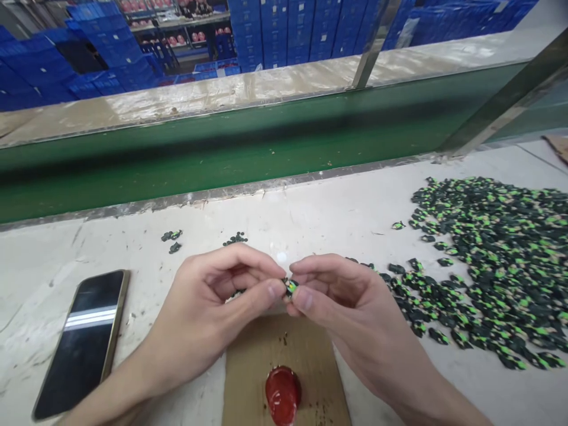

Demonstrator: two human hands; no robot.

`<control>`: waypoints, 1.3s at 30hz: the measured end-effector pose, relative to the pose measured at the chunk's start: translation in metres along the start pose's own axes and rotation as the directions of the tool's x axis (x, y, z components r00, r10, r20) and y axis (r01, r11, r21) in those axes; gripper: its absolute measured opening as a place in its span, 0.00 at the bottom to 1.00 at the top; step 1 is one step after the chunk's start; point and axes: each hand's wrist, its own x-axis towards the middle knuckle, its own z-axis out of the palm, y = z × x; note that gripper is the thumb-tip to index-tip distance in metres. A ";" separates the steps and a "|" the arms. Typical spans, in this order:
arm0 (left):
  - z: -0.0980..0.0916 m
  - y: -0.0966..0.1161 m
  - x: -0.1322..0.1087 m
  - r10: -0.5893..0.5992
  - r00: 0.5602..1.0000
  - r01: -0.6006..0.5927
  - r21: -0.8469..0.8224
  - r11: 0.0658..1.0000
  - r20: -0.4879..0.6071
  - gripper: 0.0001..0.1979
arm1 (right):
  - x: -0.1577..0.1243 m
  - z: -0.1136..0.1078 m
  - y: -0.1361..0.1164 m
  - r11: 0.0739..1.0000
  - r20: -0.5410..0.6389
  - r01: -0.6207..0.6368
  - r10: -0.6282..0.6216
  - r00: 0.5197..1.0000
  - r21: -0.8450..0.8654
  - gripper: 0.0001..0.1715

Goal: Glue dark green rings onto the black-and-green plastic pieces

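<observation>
Between both sets of fingertips I pinch one small black-and-green piece (291, 287), its exact kind too small to make out. My left hand (222, 299) grips its left side with thumb and forefinger, and my right hand (348, 296) grips its right side the same way. Below the hands, a red rounded object (283, 391) sits on a brown cardboard sheet (248, 378). To the right spreads a large heap of similar black-and-green pieces (492, 254). Just beyond my left hand lies a little cluster of small black parts (236, 238).
A smartphone (84, 340) lies on the white table (177, 319) at left. Several pieces (172, 236) rest farther back. Behind the table's far edge runs a green conveyor belt (222, 151) with metal posts (368, 62). Blue crates (306, 29) are stacked beyond.
</observation>
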 end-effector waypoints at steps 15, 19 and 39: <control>0.003 0.003 -0.001 -0.002 0.998 0.008 -0.104 0.995 0.061 0.10 | -0.002 0.005 0.000 0.999 -0.014 0.052 -0.052 0.999 -0.006 0.14; 0.004 0.004 -0.002 -0.007 0.998 0.013 -0.096 0.995 0.060 0.09 | -0.003 0.004 0.004 0.999 0.037 0.043 -0.044 0.998 0.023 0.08; -0.003 0.011 0.001 -0.055 0.994 0.056 -0.007 0.998 0.094 0.07 | -0.006 0.000 0.002 0.997 0.042 -0.066 0.064 0.997 0.043 0.03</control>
